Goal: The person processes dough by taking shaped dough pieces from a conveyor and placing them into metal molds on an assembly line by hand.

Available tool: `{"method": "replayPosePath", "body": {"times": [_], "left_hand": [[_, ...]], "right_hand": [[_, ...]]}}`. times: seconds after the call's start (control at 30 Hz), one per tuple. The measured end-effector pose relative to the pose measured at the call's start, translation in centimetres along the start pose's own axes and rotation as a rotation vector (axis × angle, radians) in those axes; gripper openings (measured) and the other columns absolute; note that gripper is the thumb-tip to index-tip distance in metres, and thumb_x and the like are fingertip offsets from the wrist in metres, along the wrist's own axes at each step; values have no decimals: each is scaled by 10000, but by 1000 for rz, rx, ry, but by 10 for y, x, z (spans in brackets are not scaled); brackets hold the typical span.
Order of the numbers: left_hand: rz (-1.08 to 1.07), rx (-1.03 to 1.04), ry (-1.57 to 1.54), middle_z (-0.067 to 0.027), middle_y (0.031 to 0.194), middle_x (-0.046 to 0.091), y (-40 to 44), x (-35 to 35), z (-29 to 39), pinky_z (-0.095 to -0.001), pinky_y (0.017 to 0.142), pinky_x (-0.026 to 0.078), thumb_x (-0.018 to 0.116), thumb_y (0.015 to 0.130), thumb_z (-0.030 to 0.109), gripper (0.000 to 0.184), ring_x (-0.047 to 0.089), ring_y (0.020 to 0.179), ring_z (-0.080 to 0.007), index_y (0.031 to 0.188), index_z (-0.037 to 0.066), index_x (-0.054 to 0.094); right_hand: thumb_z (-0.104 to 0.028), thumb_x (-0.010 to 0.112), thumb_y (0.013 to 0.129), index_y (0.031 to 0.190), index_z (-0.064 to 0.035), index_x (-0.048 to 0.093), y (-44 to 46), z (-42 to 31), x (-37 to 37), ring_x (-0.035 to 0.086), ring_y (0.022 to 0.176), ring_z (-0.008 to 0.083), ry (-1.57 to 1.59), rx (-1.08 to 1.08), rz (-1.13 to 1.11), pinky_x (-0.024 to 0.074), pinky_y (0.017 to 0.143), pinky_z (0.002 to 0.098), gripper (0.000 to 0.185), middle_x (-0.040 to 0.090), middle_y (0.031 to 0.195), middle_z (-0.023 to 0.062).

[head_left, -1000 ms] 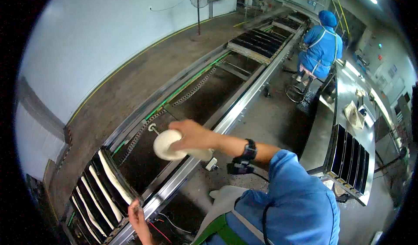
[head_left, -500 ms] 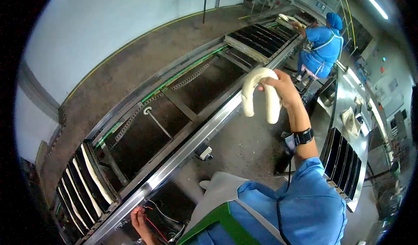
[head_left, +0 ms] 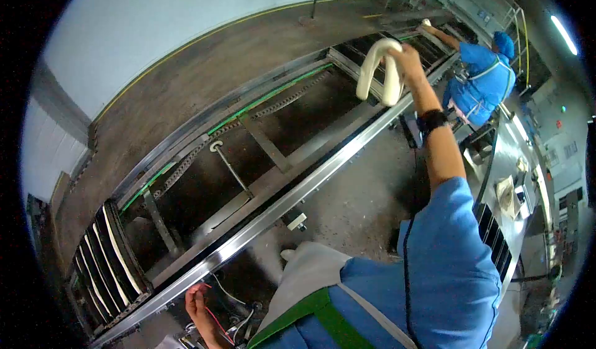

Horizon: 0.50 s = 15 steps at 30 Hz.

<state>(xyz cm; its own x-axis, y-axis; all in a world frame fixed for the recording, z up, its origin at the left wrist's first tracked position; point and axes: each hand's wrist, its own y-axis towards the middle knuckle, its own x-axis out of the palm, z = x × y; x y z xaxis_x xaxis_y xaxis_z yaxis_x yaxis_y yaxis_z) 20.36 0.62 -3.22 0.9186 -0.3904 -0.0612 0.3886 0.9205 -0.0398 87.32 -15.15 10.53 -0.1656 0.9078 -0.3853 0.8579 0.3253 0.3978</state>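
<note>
My right hand [head_left: 406, 63], a dark band around its wrist, is closed on a long pale dough strip [head_left: 371, 70]. Bent over the fingers, the dough hangs in an upside-down U, both ends loose, in front of the conveyor. Down at the lower left, my left hand [head_left: 197, 304] is beside the near metal rail [head_left: 248, 230]. Its fingers are curled, with something small and red at the fingertips that I cannot make out. A black grooved tray [head_left: 105, 262] at the left end of the conveyor carries several thin dough strips.
Another tray [head_left: 357, 57] lies farther along the conveyor, partly behind the dough. A co-worker [head_left: 481, 79] in blue reaches over the far end. A chain [head_left: 273, 105] runs inside the conveyor frame. At right, a steel table [head_left: 500, 156] bears a cloth and a grooved tray [head_left: 493, 240].
My right hand has moved up and away from me with the dough, toward the farther tray. The left hand remains by the rail. The co-worker's arm now stretches farther out. My view has shifted slightly.
</note>
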Motion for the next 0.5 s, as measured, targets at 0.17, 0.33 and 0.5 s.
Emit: {"method": "replayPosePath", "body": {"times": [0.17, 0.33, 0.5], "left_hand": [[68, -112, 49, -23, 856, 544, -21, -15, -10, -218, 725, 372, 481, 825, 128, 101, 488, 786, -104, 871, 50, 527], [153, -215, 37, -24, 878, 552, -38, -23, -4, -215, 719, 364, 500, 807, 149, 124, 497, 804, -104, 886, 61, 533], [119, -236, 170, -21, 890, 557, -49, -20, 16, -239, 711, 348, 495, 804, 177, 150, 502, 839, -110, 904, 74, 538]], "right_hand": [[-322, 636, 651, 842, 29, 527, 44, -38, -17, 558, 627, 203, -57, -257, 126, 435, 572, 328, 414, 577, 718, 130], [-401, 628, 660, 935, 31, 524, 63, 18, -16, 553, 810, 314, -699, -257, -71, 426, 706, 373, 523, 559, 883, 221], [-372, 625, 693, 1152, 25, 422, 23, 126, 0, 465, 990, 365, -601, -74, -204, 382, 855, 360, 640, 444, 1098, 261]]}}
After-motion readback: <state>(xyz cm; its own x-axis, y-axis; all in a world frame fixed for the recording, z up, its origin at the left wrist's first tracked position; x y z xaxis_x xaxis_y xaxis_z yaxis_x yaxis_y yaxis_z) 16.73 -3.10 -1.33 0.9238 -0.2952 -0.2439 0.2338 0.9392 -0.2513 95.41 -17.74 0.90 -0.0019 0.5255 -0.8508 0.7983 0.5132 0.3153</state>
